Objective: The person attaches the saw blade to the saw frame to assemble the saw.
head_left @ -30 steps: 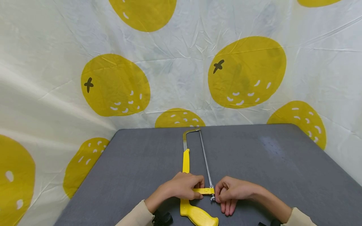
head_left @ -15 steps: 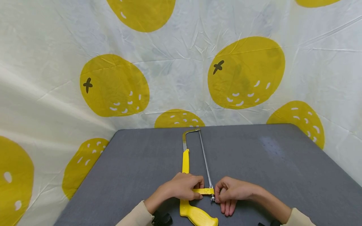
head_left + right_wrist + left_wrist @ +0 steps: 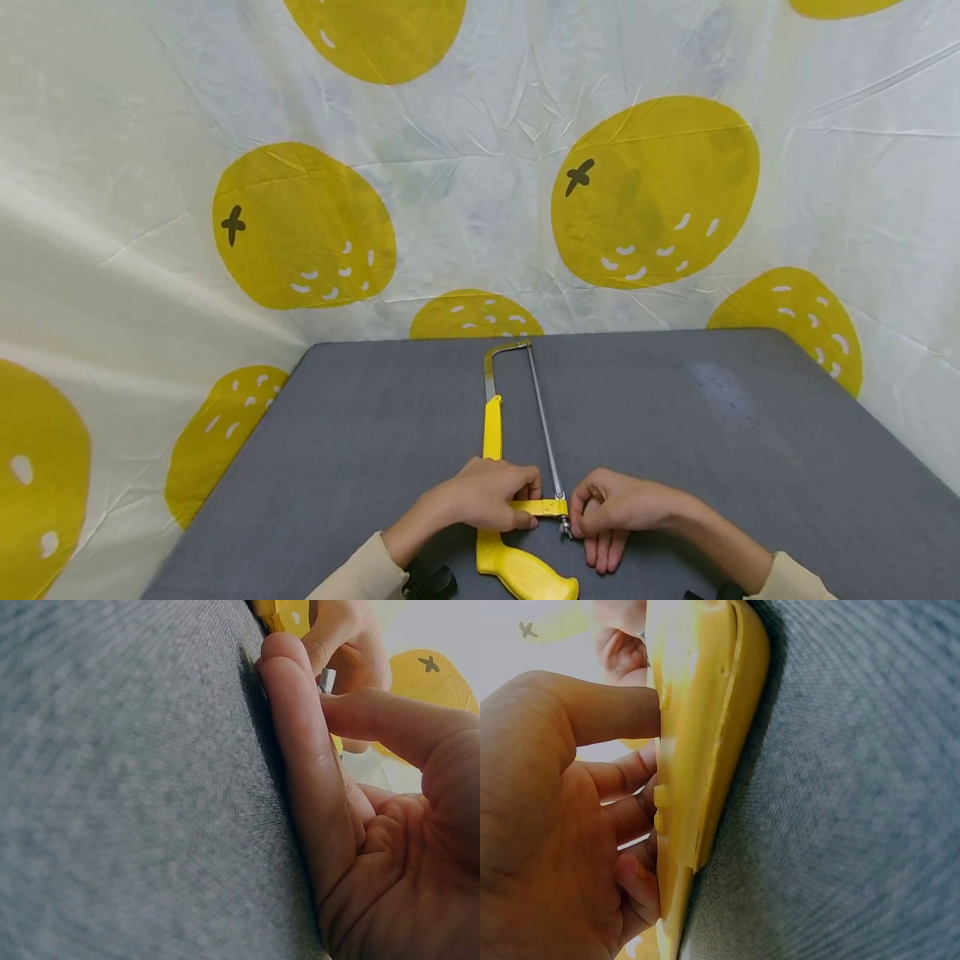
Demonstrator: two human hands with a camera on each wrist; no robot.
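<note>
A yellow hacksaw (image 3: 492, 429) lies flat on the grey table, its handle toward me and its thin blade (image 3: 543, 425) along the right side. My left hand (image 3: 491, 492) grips the yellow frame just ahead of the handle, thumb and fingers on either side of the short arm. At the near end of that arm sits a small metal wing nut (image 3: 565, 527). My right hand (image 3: 622, 504) pinches at the wing nut with thumb and index finger, its other fingers resting on the table. In the right wrist view the wing nut (image 3: 327, 680) shows by the thumb tip.
The grey cloth-covered table (image 3: 375, 417) reaches back to a white sheet (image 3: 480, 217) printed with yellow fruit, which also hangs at the left and right sides. A pale smudge (image 3: 720, 390) marks the table's right part.
The wing nut at my right fingertips has turned slightly. Both hands and the hacksaw otherwise stay in place.
</note>
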